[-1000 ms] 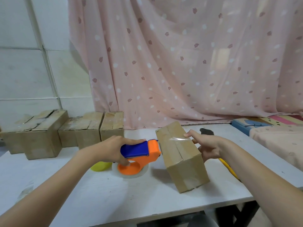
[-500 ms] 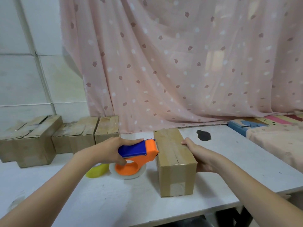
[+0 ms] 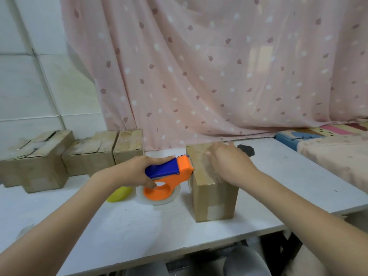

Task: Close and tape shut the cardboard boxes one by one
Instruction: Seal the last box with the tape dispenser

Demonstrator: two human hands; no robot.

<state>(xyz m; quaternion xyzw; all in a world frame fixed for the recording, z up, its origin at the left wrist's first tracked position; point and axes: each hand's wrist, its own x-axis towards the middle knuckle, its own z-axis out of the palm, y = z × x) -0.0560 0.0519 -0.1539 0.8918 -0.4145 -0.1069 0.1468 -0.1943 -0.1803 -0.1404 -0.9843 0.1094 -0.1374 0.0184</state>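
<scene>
Smoothing tape on the cardboard box [image 3: 214, 196].
Right hand [image 3: 227, 162] blurred, grip unclear; left hand [image 3: 137, 172] clutching tape dispenser [image 3: 169, 174]; hasty rubbing risks wrinkles.

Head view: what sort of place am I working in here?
Probably a makeshift packing spot in a home, not a warehouse. A pink spotted curtain hangs behind the white worktable, brown cardboard boxes line the tiled wall, and colourful patterned bedding lies to the right.

You have four brown cardboard boxes: one [image 3: 214, 198] in front, three [image 3: 42, 158] [image 3: 93, 151] [image 3: 129, 144] at the back; one orange-and-blue tape dispenser [image 3: 169, 172]; one yellow object [image 3: 119, 194].
</scene>
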